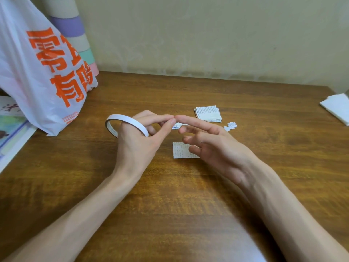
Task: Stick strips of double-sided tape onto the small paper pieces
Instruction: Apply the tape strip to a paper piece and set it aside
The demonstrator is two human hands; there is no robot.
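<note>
Near the middle of the frame we see both hands meeting above the wooden table (170,195). The left hand (136,146) reaches through the white tape roll (115,116), which sits around it like a bangle, tilted up toward the left. Its thumb and forefinger are closed together, tips (171,122) clamped on the left end of a small paper piece (177,126) with blue print.

The right hand (219,150) comes in from the lower right with its fingers long, nearly straight and fanned apart. Its topmost finger touches the left fingertips, and the small paper piece shows just beneath that finger. We cannot tell whether the right hand nips the paper or only rests against it.

A second paper piece (179,150) lies flat on the table just below the pinch, its right side hidden under the right fingers. Up and to the right of the hands lies a stack of paper pieces (207,114), and just below it a few torn white scraps (230,126).

In the upper left we see a white plastic bag (37,72) with orange characters, and behind it a column of pastel rolls (69,25). Printed sheets (11,133) lie at the left edge, and folded white paper (338,106) lies at the right edge.
</note>
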